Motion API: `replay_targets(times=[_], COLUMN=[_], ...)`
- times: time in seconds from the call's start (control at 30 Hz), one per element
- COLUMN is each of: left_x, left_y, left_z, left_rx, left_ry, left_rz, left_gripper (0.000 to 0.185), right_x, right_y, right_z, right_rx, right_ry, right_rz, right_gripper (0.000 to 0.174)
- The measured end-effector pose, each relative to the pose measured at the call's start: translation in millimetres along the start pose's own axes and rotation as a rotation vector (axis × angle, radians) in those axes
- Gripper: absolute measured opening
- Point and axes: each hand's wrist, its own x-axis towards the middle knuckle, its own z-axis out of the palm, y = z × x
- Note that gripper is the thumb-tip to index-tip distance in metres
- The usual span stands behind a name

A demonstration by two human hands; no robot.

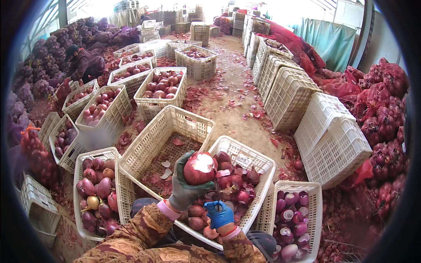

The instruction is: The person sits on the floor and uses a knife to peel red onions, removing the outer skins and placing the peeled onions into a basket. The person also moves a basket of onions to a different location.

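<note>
My left hand (184,189), in a grey and dark green glove, grips a large red onion (194,172) with a white bare patch on its upper side. My right hand (219,214) wears a blue glove and is closed around a small knife, whose thin dark blade (217,191) points up beside the onion. Both hands are over a white plastic crate (260,187) of red onions, loose skins and cut pieces. Left of it, another crate (144,148) has skins and white scraps on its bottom. The knife's handle is mostly hidden by my fingers.
Peeled purple onions fill a crate (315,210) at right; unpeeled ones fill another (79,197) at left. Tipped crates (335,144) line the right side near red mesh sacks (378,121). A person (87,62) bends among sacks at far left. Skins litter the floor (236,108).
</note>
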Motion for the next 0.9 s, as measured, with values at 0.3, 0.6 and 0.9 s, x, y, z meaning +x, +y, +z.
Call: replay_targets(times=[0.3,0.6,0.9], left_x=[4,-11,-15], left_y=[19,0,-3], left_z=[5,5,9], left_rx=[-0.767,-1.116,-1.196], left_ry=[-0.099,-0.293,-0.332], left_rz=[-0.536,-0.901,-0.953], left_gripper=[0.073,0.073,0.079], right_x=[16,10,2], right_y=[-33,-69,-55], right_z=[-18,-29,-28], right_rx=[0.692,0.713,0.387], right_ry=[0.196,0.247,0.255], right_rz=[0.287,0.112,-0.142], right_gripper=[0.024,0.011,0.005])
